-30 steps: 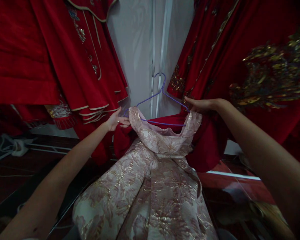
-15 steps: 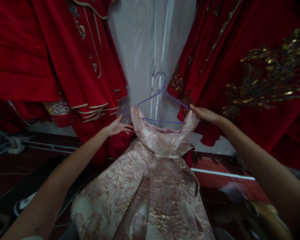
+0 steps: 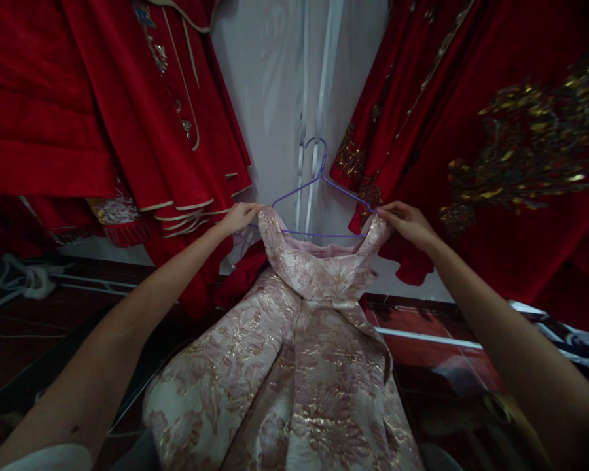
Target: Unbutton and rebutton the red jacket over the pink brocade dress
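A pale pink brocade dress (image 3: 324,275) with gold floral patterning hangs from a thin purple hanger (image 3: 321,171) in the middle of the view. My left hand (image 3: 244,216) pinches the dress's left shoulder strap at its top, by the hanger's end. At the other strap, my right hand (image 3: 406,221) has its thumb and fingers closed on the top edge. Both straps lie over the hanger's arms. The skirt spreads down towards me past the bottom of the view.
Red garments (image 3: 177,131) with pale piping hang on the left. On the right are red garments (image 3: 471,118) with gold sequin embroidery. A pale wall or door (image 3: 265,85) stands behind. Low white rails (image 3: 432,337) run near the dark red floor.
My left hand has gone from open beside the left strap to pinching its top. My right hand stays on the right strap, its fingers now more bent.
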Motion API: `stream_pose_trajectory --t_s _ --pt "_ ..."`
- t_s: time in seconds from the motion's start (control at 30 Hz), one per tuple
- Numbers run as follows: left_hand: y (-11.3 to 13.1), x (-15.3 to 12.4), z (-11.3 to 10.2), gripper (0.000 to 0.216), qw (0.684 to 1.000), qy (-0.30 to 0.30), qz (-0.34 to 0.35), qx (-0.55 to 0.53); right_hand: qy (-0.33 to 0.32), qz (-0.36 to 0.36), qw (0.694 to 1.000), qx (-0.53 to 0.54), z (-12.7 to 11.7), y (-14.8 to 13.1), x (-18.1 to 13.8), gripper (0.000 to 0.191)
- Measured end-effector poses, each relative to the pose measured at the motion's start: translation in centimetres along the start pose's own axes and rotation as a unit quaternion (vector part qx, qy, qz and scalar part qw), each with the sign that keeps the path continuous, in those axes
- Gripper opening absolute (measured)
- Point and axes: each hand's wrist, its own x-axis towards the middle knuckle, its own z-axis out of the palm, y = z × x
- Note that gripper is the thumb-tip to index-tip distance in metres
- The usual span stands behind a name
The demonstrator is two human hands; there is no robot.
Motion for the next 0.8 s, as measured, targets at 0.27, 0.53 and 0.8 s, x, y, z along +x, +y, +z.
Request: stream_pose_trajectory --t_s 0.27,0.53,0.8 --pt "2.3 -2.1 -0.8 0.043 0.996 0.055 0.036 0.055 0.067 0.003 0.997 0.033 0.8 0.1 -0.4 0.031" --pt "1.3 -3.5 -0.8 0.037 0.992 0.104 -0.043 0.064 0.194 0.039 0.98 0.018 0.2 2.5 -1.2 0.019" --pt "1.0 -6.9 -0.3 0.019 0.982 -0.173 -0.068 -0.037 -0.018 0.158 0.987 0.036 -1.9 0.8 -7.8 0.006"
